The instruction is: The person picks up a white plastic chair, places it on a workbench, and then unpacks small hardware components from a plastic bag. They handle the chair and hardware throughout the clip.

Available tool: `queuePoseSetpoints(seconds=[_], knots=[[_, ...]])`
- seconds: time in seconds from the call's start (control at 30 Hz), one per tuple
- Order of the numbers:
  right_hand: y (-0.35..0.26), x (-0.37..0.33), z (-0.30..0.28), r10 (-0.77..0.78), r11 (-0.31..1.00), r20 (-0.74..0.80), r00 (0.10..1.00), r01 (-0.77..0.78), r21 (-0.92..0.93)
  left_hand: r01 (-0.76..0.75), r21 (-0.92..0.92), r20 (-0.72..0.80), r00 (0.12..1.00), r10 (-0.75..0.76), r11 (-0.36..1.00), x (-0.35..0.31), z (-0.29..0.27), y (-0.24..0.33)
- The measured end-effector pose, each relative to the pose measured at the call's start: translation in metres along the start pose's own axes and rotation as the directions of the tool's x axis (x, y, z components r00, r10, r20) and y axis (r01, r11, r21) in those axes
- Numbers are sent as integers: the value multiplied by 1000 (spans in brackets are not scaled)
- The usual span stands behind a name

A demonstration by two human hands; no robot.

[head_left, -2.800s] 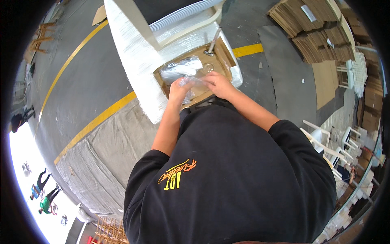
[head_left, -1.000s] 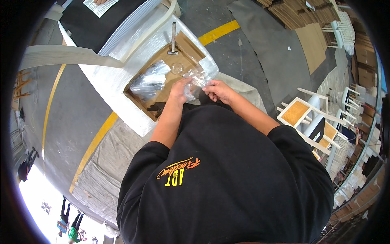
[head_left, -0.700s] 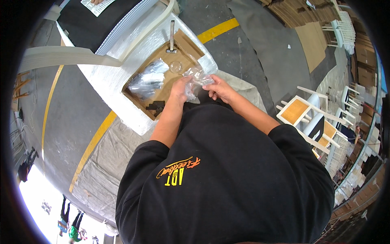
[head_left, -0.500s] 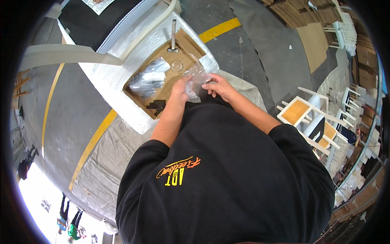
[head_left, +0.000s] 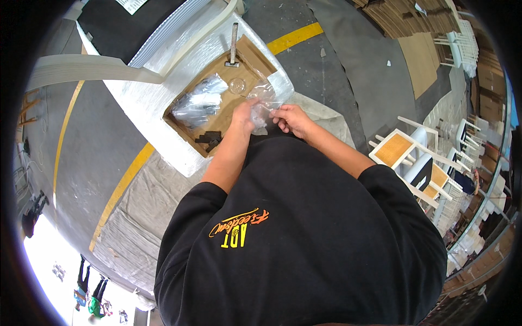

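A clear plastic bag [head_left: 263, 103] is stretched between my two hands, over the near right corner of a shallow cardboard box [head_left: 187, 96]. My left hand [head_left: 244, 115] is closed on the bag's left side. On its right edge, my right hand [head_left: 291, 119] pinches the film with thumb and fingers. Whether anything small lies inside the bag I cannot make out. In the box are several clear plastic packets [head_left: 200, 103], a round clear roll [head_left: 237, 86] and some black pieces [head_left: 209, 140]. A hammer [head_left: 234, 49] rests with its head in the box and its handle across the far edge.
The box stands on a white-wrapped surface [head_left: 130, 103]. Pale curved wooden parts [head_left: 98, 72] lie across it, beside a black panel [head_left: 117, 27]. Chairs with white frames [head_left: 405, 157] stand to the right, stacked cardboard [head_left: 408, 19] at far right. People [head_left: 98, 298] are at lower left.
The bag has opened out flatter between my hands, and my right hand has shifted slightly down. A hand on the paper at the top left is no longer in view.
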State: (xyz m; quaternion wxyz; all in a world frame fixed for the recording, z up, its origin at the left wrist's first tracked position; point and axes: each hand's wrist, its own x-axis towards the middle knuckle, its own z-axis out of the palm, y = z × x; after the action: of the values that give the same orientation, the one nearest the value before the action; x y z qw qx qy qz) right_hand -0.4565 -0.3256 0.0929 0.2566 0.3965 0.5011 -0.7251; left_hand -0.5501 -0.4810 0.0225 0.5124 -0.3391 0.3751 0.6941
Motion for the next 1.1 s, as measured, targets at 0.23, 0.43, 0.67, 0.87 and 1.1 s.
queuePoseSetpoints(seconds=[0.23,0.43,0.67,0.87,1.1], knots=[[-5,-3,6,173,982,79,982,-178,64,44,66,-50,998,-40,997,8,8,4],[-6,-2,2,203,971,133,970,-218,103,124,15,-66,990,-123,992,0,20,12],[-8,-1,5,196,978,100,975,-201,46,124,31,-69,990,-121,992,4,15,14],[-9,0,2,160,979,49,986,-165,123,162,31,-95,983,-158,986,0,21,16],[-13,-3,7,154,982,27,988,-156,109,171,38,-105,980,-166,984,4,16,18]])
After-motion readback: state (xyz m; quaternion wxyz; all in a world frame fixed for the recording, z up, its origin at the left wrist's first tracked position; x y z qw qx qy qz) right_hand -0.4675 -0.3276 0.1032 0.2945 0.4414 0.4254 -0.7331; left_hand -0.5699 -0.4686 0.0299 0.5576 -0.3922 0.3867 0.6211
